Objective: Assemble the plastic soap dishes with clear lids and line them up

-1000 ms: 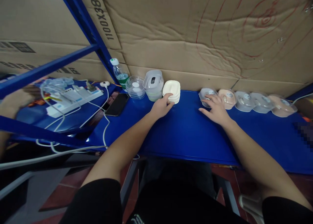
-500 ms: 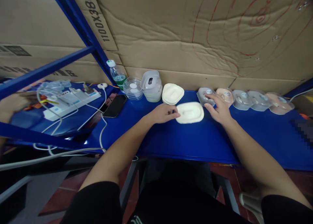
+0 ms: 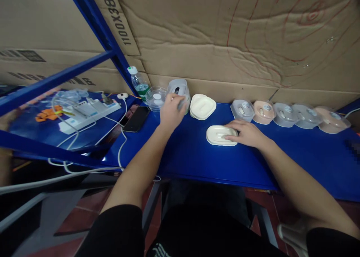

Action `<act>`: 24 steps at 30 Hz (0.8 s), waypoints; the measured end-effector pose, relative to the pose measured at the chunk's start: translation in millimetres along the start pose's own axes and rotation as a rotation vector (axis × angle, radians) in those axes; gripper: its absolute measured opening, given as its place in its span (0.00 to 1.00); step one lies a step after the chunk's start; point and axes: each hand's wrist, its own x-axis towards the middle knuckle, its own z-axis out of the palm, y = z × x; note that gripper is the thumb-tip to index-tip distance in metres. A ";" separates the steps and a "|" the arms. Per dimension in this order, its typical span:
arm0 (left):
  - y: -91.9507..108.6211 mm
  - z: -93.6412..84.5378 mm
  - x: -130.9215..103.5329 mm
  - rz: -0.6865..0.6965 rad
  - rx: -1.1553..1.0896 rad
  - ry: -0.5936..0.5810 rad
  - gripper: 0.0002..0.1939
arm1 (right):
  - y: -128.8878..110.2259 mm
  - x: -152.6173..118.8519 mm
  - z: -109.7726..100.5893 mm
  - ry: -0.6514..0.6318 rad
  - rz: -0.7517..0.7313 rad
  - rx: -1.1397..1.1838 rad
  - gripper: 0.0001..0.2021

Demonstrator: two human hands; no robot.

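Note:
On the blue table, a cream oval tray [image 3: 216,135] lies flat in front of me, with my right hand [image 3: 242,133] gripping its right end between thumb and fingers. My left hand [image 3: 173,112] is at the stack of grey and greenish clear containers [image 3: 177,85], covering its front. Its fingers are curved near the stack's right side; blur hides whether they hold anything. Between the hands and farther back sits a cream stack of rounded pieces [image 3: 202,106]. Round clear lids [image 3: 155,98] are beside the container stack.
Several lidded containers, including a grey one [image 3: 242,110], line the back right. A bottle [image 3: 140,85], phone [image 3: 136,119] and power strip [image 3: 92,112] are on the left, beside a blue frame bar [image 3: 56,77]. Another person's arm [image 3: 6,152] is at the far left edge.
My left hand has left the cream tray and moved back-left to the container stack. My right hand has come from the grey container onto the tray. The view has shifted slightly.

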 end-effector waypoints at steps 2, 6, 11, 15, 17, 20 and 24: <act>-14.7 -3.9 6.5 -0.084 0.041 0.013 0.18 | -5.1 0.2 1.8 -0.024 0.001 0.004 0.25; -32.5 -2.6 13.7 -0.144 0.002 -0.062 0.10 | -20.5 0.3 -0.3 -0.065 -0.030 0.080 0.28; -34.7 3.8 18.6 -0.164 -0.097 0.022 0.11 | -21.2 -1.4 -7.9 -0.043 0.017 0.101 0.29; -36.4 7.6 21.1 -0.217 -0.180 0.112 0.13 | -11.4 -3.0 -7.0 -0.039 0.057 0.087 0.30; -38.4 9.2 22.2 -0.247 -0.246 0.158 0.13 | -9.1 -3.1 -4.6 -0.050 0.049 0.093 0.30; -37.9 8.5 23.3 -0.278 -0.368 0.262 0.16 | -9.2 -2.6 -2.1 -0.060 0.034 0.113 0.29; -19.3 -2.2 20.1 -0.267 -0.612 0.360 0.22 | -11.6 -2.1 -3.4 0.008 0.057 0.131 0.30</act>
